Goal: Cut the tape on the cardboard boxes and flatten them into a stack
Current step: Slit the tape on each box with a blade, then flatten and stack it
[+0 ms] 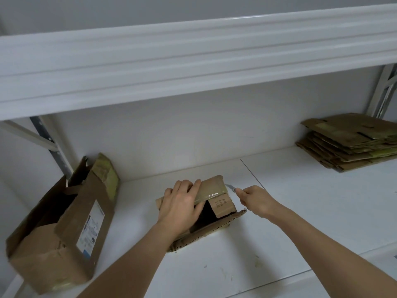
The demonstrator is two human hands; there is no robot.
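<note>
- Under the left grip [180,203], whose spread fingers press down on it, sits the small cardboard box [217,190] on the white shelf [279,211].
- Just right of that box, the right grip [255,200] is curled round a knife [231,188], blade at the taped [211,193] corner.
- Far right of both grips lies the flattened stack [348,143]; far left, a larger opened box [64,222].
</note>
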